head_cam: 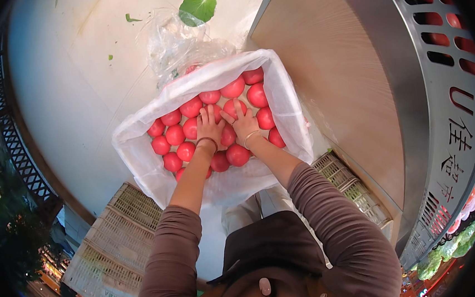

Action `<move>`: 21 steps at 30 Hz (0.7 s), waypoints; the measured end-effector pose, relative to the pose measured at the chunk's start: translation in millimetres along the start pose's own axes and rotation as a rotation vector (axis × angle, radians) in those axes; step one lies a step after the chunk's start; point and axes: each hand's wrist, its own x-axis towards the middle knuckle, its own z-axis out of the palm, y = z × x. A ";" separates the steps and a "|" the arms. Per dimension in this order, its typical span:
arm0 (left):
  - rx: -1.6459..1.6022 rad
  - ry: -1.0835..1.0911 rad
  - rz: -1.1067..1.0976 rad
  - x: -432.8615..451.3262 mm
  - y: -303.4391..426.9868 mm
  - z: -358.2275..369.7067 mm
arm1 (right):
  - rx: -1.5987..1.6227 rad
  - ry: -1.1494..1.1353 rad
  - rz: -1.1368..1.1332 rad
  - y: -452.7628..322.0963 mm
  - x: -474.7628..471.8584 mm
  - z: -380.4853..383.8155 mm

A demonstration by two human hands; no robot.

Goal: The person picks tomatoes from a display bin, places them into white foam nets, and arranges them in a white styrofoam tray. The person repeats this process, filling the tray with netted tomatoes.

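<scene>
Before me is a crate lined with white sheeting (296, 97), tilted a little in the view. In it several round pinkish-red tomatoes (175, 135) lie side by side over a pale bottom. My left hand (210, 127) reaches palm down into the middle, fingers slightly apart over the tomatoes there. Close to its right, my right hand (244, 125) rests on another tomato (234, 108) with its fingers spread. Both palms are hidden from above, and neither hand lifts anything. A dark band circles my left wrist, a light bracelet my right.
Crumpled clear plastic (183, 44) lies beyond the crate, by a green leaf (199, 9) on the pale floor. Slatted plastic crates (115, 246) stand at lower left, another (349, 190) at right. A display stand (353, 76) rises on the right, with red produce behind its slotted rail (437, 78).
</scene>
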 end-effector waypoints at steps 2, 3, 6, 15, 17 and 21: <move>-0.038 0.051 0.043 -2.4 -3.2 4.9 | 0.085 -0.053 -0.012 0.3 -5.4 -6.9; -0.065 0.043 0.043 -2.3 -5.3 3.1 | 0.123 -0.071 -0.016 3.1 -5.4 -14.6; -0.140 0.012 0.100 -10.4 -8.0 -4.5 | 0.447 -0.251 -0.007 16.5 -18.5 -65.0; -0.087 -0.229 0.358 14.7 -8.3 -22.6 | 2.025 -0.713 -0.317 62.5 -136.0 -56.0; -0.074 -0.178 0.336 7.7 -9.7 -6.9 | 2.307 -0.771 -0.404 52.2 -186.6 -56.6; -0.457 0.109 0.230 -69.0 6.7 -20.0 | 2.654 -0.565 -0.537 45.6 -302.0 -58.7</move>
